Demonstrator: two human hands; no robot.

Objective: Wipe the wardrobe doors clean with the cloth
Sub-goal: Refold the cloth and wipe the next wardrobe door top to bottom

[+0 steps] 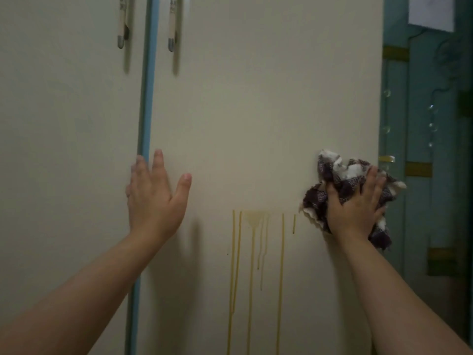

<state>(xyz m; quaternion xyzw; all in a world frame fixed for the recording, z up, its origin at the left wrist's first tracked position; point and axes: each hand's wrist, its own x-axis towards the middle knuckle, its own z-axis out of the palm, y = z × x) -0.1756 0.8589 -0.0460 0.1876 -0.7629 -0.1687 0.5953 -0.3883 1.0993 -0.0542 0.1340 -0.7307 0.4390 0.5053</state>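
Two cream wardrobe doors fill the view, the left door (pixel 64 137) and the right door (pixel 256 111), split by a blue strip (pixel 147 98). A yellowish stain (pixel 254 219) with several long drips runs down the right door. My right hand (pixel 358 203) presses a crumpled purple-and-white cloth (pixel 340 175) flat against the right door near its right edge, just right of the stain. My left hand (pixel 156 196) lies open with fingers spread against the doors at the blue strip, holding nothing.
Two door handles (pixel 122 24) (pixel 172 24) hang at the top beside the strip. A teal wall (pixel 430 149) with yellow bands and a white paper (pixel 431 11) stands right of the wardrobe edge.
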